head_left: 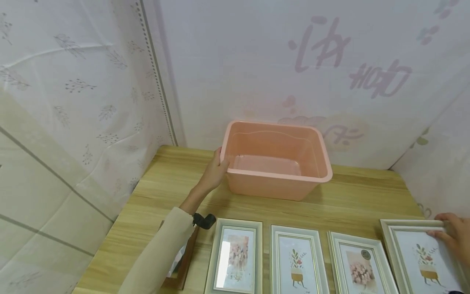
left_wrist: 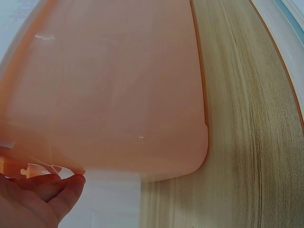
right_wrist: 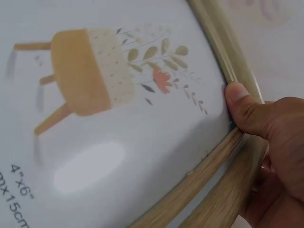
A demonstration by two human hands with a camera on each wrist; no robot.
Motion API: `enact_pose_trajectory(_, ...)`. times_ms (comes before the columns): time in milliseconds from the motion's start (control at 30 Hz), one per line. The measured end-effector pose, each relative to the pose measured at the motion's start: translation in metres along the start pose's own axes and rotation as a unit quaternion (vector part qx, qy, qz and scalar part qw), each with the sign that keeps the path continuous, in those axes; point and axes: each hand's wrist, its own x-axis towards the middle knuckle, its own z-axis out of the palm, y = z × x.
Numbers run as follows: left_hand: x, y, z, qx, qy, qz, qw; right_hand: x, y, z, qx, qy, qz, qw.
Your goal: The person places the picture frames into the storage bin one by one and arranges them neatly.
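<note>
A pink plastic bin (head_left: 271,185) stands toward the back of the wooden table, its inside bare. My left hand (head_left: 214,170) grips the bin's left rim, thumb over the edge; the left wrist view shows the fingers (left_wrist: 69,194) under the rim beside the pink wall (left_wrist: 109,85). At the far right my right hand (head_left: 455,237) holds a picture frame (head_left: 407,241) by its top corner. In the right wrist view the thumb (right_wrist: 244,107) presses the front of that frame, which carries a potted-plant print, while the fingers pass behind its edge.
Along the table's front lie a brown frame (head_left: 187,261) partly under my left sleeve, and pale frames with flower prints: one (head_left: 258,253), another (head_left: 315,245), a third (head_left: 374,245). Patterned white cloth (head_left: 235,61) hangs behind the wooden table (head_left: 158,179).
</note>
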Motion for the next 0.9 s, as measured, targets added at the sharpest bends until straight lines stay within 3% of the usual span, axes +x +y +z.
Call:
enact_pose_trajectory(167, 0.0, 0.0, 0.0, -0.006, -0.003, -0.004, 1.0, 0.018, -0.025, -0.01, 0.018, 0.055, -0.013, 0.998)
enact_pose_trajectory(333, -0.001, 0.0, 0.0, -0.009, -0.003, -0.008, 0.9999, 0.035, -0.049, -0.019, 0.019, 0.126, -0.06, 0.99)
enact_pose_trajectory(500, 0.001, -0.002, 0.0, -0.011, -0.002, -0.006, 0.9999, 0.047, -0.069, -0.025, 0.027, 0.166, -0.054, 0.984)
enact_pose_trajectory(700, 0.001, -0.001, 0.0, 0.012, 0.003, -0.009, 0.9999, 0.053, -0.08, -0.029, 0.092, 0.196, -0.005, 0.976)
enact_pose_trajectory(900, -0.001, 0.0, 0.0, 0.032, 0.003, -0.009, 0.9994, 0.056, -0.078, -0.035, 0.081, 0.154, 0.021, 0.985)
